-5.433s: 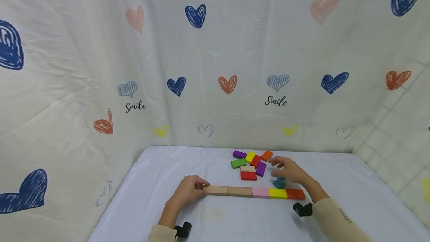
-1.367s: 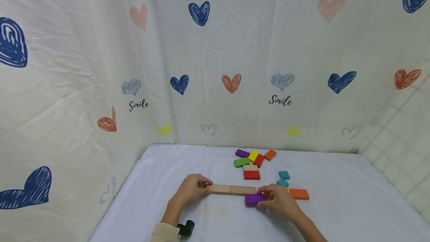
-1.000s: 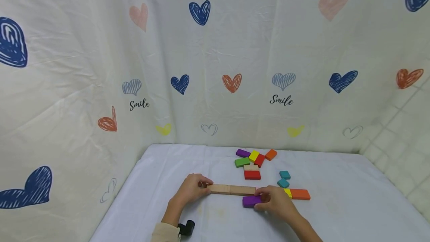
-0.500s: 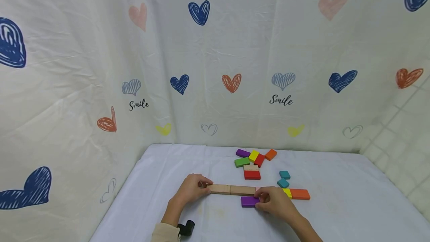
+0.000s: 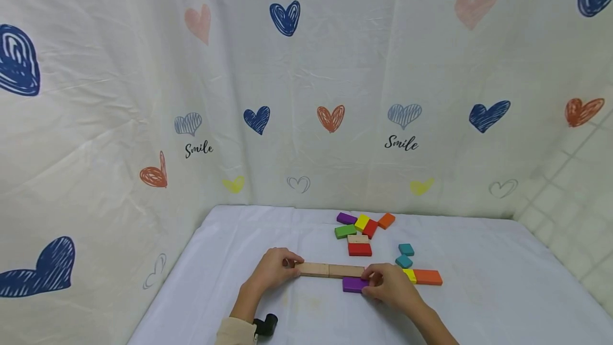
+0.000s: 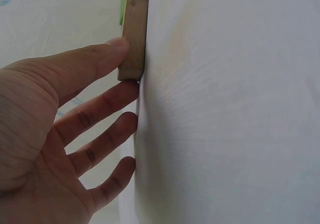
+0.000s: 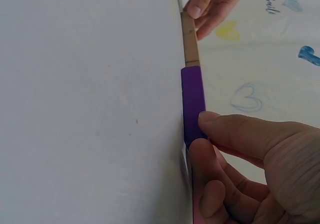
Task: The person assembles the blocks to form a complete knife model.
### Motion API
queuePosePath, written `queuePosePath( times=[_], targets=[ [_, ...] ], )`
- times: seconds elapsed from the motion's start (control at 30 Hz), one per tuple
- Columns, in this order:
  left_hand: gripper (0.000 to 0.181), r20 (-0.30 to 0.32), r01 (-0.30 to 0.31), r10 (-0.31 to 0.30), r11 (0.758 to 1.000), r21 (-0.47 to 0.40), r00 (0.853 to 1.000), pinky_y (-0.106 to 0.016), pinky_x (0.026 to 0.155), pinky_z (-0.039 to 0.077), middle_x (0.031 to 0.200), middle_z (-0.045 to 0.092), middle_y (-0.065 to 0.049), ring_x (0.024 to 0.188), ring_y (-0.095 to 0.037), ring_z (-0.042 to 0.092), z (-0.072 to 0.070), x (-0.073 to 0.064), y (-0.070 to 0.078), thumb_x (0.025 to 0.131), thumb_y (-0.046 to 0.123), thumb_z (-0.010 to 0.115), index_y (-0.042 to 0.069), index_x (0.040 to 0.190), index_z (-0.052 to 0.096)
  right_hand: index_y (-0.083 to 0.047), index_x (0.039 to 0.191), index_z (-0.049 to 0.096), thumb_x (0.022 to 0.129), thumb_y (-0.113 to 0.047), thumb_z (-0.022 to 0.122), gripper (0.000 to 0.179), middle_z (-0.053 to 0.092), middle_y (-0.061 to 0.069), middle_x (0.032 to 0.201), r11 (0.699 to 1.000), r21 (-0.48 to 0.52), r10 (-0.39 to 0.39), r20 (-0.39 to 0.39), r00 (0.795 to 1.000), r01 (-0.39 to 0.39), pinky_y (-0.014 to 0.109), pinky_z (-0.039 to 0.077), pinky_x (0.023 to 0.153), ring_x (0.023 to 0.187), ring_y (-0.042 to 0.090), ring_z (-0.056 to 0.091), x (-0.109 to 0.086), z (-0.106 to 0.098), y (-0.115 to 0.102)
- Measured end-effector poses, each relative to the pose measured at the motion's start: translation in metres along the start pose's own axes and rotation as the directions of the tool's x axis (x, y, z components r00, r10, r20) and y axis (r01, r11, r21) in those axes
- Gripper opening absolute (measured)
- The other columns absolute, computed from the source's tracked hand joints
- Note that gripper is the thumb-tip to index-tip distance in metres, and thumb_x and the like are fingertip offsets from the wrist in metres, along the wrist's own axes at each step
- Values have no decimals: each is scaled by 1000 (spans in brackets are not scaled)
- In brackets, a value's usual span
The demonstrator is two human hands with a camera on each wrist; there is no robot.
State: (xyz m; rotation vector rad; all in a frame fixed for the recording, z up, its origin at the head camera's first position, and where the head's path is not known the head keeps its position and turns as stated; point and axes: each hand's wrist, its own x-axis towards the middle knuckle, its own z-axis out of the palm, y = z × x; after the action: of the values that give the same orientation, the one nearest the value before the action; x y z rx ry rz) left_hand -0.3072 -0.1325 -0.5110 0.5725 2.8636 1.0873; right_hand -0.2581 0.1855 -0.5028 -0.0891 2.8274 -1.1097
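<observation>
In the head view, my left hand [image 5: 274,271] pinches the left end of a plain wooden block [image 5: 313,269], its thumb on the near side. A second plain wooden block [image 5: 346,271] continues the row to the right. My right hand [image 5: 392,286] pinches the right end of a purple block [image 5: 354,285], which lies flat along the near side of the row. The right wrist view shows thumb and finger on the purple block [image 7: 194,101], with a strip of pink block [image 7: 198,199] below. In the head view my right hand hides the pink block.
Beyond the right hand lie the row's yellow block [image 5: 409,274] and orange block [image 5: 428,277]. Two teal blocks [image 5: 406,249] sit just behind them. Farther back is a loose group with a red block [image 5: 360,249], green block [image 5: 345,231] and others on the white cloth [image 5: 479,281].
Since the oldest frame, my right hand has taken a purple block from the back group and brought it before the row. Lately the block has slid slightly left and closer in. My left hand stays put.
</observation>
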Motion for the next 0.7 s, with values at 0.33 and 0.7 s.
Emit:
queuePosePath(
  times=[0.33,0.7],
  targets=[
    [22,5,2,-2,1000,3,1000,-25,72,46,89,70,7,81,-9,56,1,1,-1,84,17,84,19,106,81,-18,94,75,78,-12,88,22,59,-1,72,1000,-7,-8,-8,1000,8,22,48,58,66,15,55,2,1,-1],
    [22,7,6,-6,1000,4,1000,-25,72,46,89,70,7,82,-9,57,1,1,-2,85,18,84,19,106,81,-17,94,75,78,-10,88,22,59,0,73,1000,1,5,-9,1000,-5,23,49,59,68,15,54,2,2,-2]
  ],
)
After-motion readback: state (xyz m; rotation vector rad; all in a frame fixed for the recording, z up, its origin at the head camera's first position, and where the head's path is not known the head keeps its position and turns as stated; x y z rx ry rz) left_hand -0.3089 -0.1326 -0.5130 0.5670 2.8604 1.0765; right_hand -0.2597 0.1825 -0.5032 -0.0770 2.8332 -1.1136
